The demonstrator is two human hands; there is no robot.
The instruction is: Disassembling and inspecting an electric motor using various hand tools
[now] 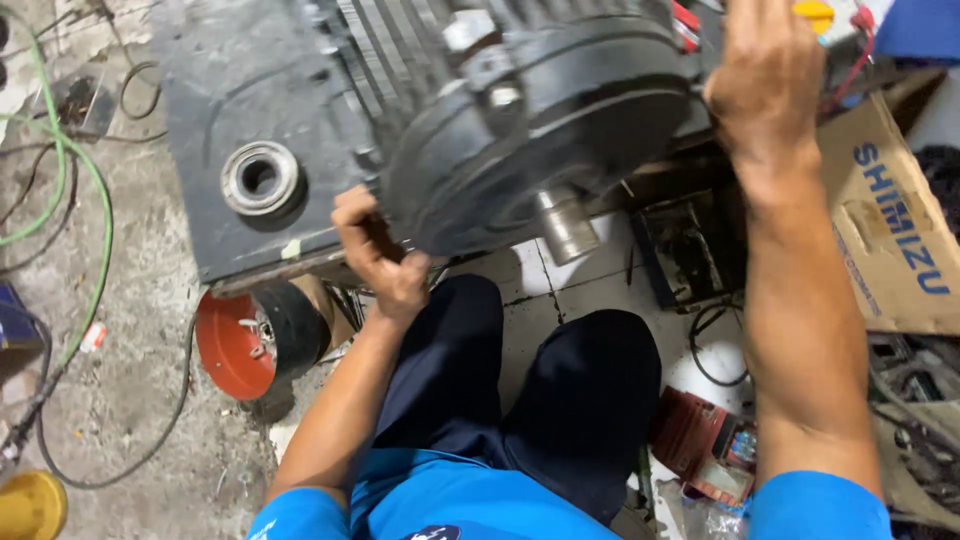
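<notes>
Head view is showing the left hand (385, 262) with its fingers (358, 215) curling closed over the lower left edge of a round dark end cover (540, 140) on a motor (420, 60), at the centre of the frame. A short steel shaft (563, 225) is sticking out of that cover, pointing down toward the person's knees. The right hand (765, 75) is reaching over the motor's far side at the upper right; its fingers are passing out of sight behind the housing, so I cannot tell whether they are gripping or lying flat.

Left of the cover, a grey metal housing (250, 100) is lying with a round bearing seat (262, 180) facing up. Below it, an orange-and-black drum-shaped part (255, 340) is resting on the concrete floor (120, 400), with green and black cables (85, 180) trailing along the left edge. A cardboard box (890, 220) is leaning at the right.

Judging by the grip, doing this well is calling for even pressure from both hands, keeping the cover square to the shaft and fingertips out of the seam.
</notes>
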